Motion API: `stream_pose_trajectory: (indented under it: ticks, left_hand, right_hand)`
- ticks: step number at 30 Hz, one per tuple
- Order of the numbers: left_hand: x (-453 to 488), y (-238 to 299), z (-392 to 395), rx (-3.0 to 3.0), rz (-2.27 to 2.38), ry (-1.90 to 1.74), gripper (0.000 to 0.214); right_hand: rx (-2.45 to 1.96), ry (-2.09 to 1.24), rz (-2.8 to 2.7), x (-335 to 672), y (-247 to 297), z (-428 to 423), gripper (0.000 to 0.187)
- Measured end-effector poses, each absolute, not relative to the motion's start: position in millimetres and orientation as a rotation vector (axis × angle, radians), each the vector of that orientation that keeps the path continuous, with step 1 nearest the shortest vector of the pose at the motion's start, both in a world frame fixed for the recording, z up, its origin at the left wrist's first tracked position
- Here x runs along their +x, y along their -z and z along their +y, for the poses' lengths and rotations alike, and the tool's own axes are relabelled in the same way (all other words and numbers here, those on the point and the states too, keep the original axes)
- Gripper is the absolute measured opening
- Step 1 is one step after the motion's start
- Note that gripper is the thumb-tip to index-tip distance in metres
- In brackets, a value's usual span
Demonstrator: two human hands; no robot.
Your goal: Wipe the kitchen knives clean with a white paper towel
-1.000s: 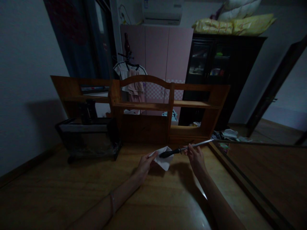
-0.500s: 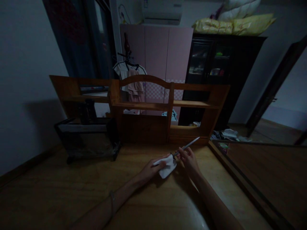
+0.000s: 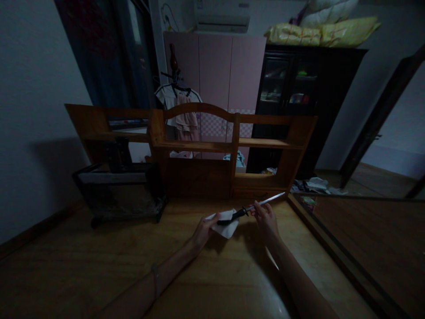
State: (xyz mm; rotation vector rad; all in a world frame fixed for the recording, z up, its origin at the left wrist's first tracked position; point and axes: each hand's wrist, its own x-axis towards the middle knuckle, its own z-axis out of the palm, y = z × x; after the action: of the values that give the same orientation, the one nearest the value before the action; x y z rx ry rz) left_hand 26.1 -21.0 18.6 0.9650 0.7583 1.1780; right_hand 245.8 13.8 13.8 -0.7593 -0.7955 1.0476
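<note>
A slim tool (image 3: 238, 214) with a black handle, a small guard and a long silver shaft slants up to the right above the desk; its exact kind is unclear in the dim light. My left hand (image 3: 203, 231) is closed on a white cloth or tissue (image 3: 229, 229), thumb on top, with the end of the black handle lying over it. On the other side of the guard, the fingers of my right hand (image 3: 266, 221) pinch the silver shaft. Its tip points away toward the shelf's lower right corner.
The wooden desk (image 3: 186, 283) lies under both hands. A wooden shelf unit (image 3: 195, 145) runs along its far edge. At the left stands a dark glass-fronted box (image 3: 121, 195) with black objects on top. A raised ledge (image 3: 318, 226) borders the right side.
The tool has turned flatter, and its black handle now shows where the cloth covered it. My left hand and the cloth have shifted slightly left; the right hand has moved a little right.
</note>
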Motion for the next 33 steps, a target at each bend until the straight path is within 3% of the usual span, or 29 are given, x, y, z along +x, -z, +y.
stream_pose_trajectory:
  ticks: [10, 20, 33]
  left_hand:
    - [19, -3, -7, 0.774, 0.657, -1.230, 0.043]
    - [22, -5, -14, 0.548, 0.474, -0.854, 0.040]
    - [20, -15, -10, 0.396, 0.481, -1.069, 0.039]
  right_hand:
    - [-0.771, -1.124, -0.631, 266, -21, 16, 0.023]
    - [-0.738, -1.363, -0.843, 233, -14, 9, 0.027]
    - [-0.734, -1.163, -0.853, 244, -19, 7, 0.022]
